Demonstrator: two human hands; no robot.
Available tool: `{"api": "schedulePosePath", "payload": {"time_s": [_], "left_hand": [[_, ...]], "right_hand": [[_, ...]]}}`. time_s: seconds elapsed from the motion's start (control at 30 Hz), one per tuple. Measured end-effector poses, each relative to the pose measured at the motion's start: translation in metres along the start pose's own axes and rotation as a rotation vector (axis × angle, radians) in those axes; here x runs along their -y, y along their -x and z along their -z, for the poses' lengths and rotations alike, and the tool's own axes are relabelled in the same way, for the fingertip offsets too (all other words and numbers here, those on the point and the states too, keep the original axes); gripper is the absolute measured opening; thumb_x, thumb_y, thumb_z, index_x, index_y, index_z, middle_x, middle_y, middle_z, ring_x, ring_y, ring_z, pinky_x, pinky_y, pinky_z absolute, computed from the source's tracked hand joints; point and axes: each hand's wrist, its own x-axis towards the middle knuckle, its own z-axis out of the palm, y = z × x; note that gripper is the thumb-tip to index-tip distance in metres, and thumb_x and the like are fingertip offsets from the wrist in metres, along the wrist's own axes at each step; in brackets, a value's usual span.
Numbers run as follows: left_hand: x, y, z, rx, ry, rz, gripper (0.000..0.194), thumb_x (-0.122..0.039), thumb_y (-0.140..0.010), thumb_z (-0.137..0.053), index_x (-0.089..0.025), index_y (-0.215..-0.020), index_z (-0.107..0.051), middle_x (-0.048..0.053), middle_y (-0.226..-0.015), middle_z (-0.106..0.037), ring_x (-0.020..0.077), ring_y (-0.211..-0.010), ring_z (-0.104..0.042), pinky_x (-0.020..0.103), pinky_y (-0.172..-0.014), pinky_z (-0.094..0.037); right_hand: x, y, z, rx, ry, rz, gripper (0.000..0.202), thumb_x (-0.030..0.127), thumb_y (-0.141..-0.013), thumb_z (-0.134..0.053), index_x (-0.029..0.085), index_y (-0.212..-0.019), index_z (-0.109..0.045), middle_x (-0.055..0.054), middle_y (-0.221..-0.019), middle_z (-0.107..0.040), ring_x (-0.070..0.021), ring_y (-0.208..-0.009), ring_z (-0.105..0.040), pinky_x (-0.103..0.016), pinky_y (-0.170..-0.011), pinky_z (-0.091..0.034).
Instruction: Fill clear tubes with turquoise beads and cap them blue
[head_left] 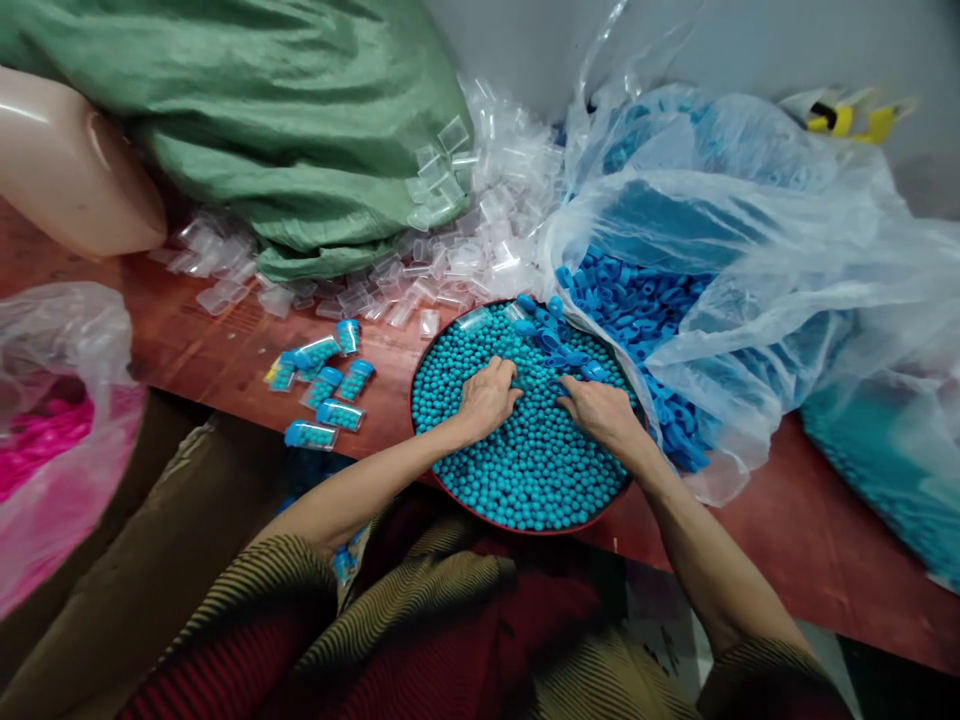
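Head view: one camera looks down over both forearms onto a reddish tabletop (225,350).
Left hand (487,398): palm down on the teal beads (525,470), fingers curled into the heap near the tray's far side; whether they pinch anything cannot be told.
Right hand (600,410): also flat on the beads, just beside the left hand, fingers pointing toward the blue caps (551,335); their grip cannot be told either.
Round tray (442,490): dark red rim, filled almost to the edge with beads, sitting at the near edge of the tabletop right in front of the person.
Tray's far edge: a few caps and clear tubes lie on the beads there.
Right edge of the tray: the clear plastic bag (750,230) of caps touches and overhangs it, leaving no free room on that side.
Behind the tray: a pile of empty clear tubes (480,240) reaches its rim, banked against a green sack (300,110).
Left of the tray: bare tabletop, then a small cluster of filled capped tubes (326,385), apart from the rim.
Far left: a bag of pink pieces (52,440) beyond the tabletop's near edge, and a pale jug (67,170) behind.
Open room: mostly the bare strip to the tray's left.
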Motion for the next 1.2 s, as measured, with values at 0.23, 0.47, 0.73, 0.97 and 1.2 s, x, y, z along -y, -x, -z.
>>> {"api": "schedulePosePath", "payload": {"time_s": [0.23,0.47,0.73,0.97,1.2], "left_hand": [[0.007,-0.004,-0.003,0.037,0.089,-0.054,0.023,-0.03,-0.087,-0.05,-0.022,-0.105,-0.061,0.005,-0.093,-0.06,0.0195,-0.086,-0.059,0.031,-0.079,-0.046],[0.009,-0.003,0.008,0.097,0.242,-0.036,0.02,-0.025,-0.088,-0.044,-0.019,-0.102,-0.058,0.005,-0.09,-0.063,0.02,-0.086,-0.059,0.033,-0.081,-0.046],[0.003,0.001,0.007,0.131,0.718,-0.033,0.013,-0.022,-0.083,-0.047,-0.015,-0.094,-0.05,0.0,-0.079,-0.053,0.0125,-0.065,-0.052,0.026,-0.06,-0.047],[0.009,0.011,0.009,0.291,1.084,0.182,0.033,-0.019,-0.076,-0.052,-0.017,-0.109,-0.046,-0.005,-0.067,-0.051,0.0084,-0.051,-0.053,0.018,-0.042,-0.045],[0.014,0.014,0.011,0.34,1.038,0.12,0.036,-0.02,-0.078,-0.052,-0.016,-0.114,-0.046,-0.004,-0.07,-0.054,0.0067,-0.047,-0.053,0.016,-0.037,-0.042]], "right_hand": [[0.012,-0.005,-0.01,-0.212,-0.272,0.138,0.039,0.027,-0.092,-0.04,0.018,-0.129,-0.051,-0.01,-0.116,-0.066,-0.0217,-0.1,-0.064,-0.03,-0.081,-0.048],[0.002,0.002,-0.011,-0.111,-0.518,0.09,0.035,0.023,-0.09,-0.039,0.013,-0.12,-0.053,-0.011,-0.094,-0.071,-0.0204,-0.083,-0.066,-0.03,-0.074,-0.047],[0.026,-0.002,-0.008,-0.248,-1.065,0.108,0.023,0.029,-0.089,-0.037,0.018,-0.101,-0.053,-0.001,-0.072,-0.062,-0.0125,-0.055,-0.054,-0.025,-0.055,-0.042],[0.012,0.009,-0.011,-0.196,-0.892,0.194,0.015,0.028,-0.088,-0.042,0.02,-0.089,-0.055,0.002,-0.066,-0.058,-0.0134,-0.057,-0.052,-0.025,-0.058,-0.039],[0.016,0.012,-0.018,-0.263,-1.083,0.116,0.022,0.031,-0.088,-0.041,0.02,-0.104,-0.05,0.003,-0.065,-0.058,-0.0129,-0.054,-0.051,-0.025,-0.054,-0.041]]}}
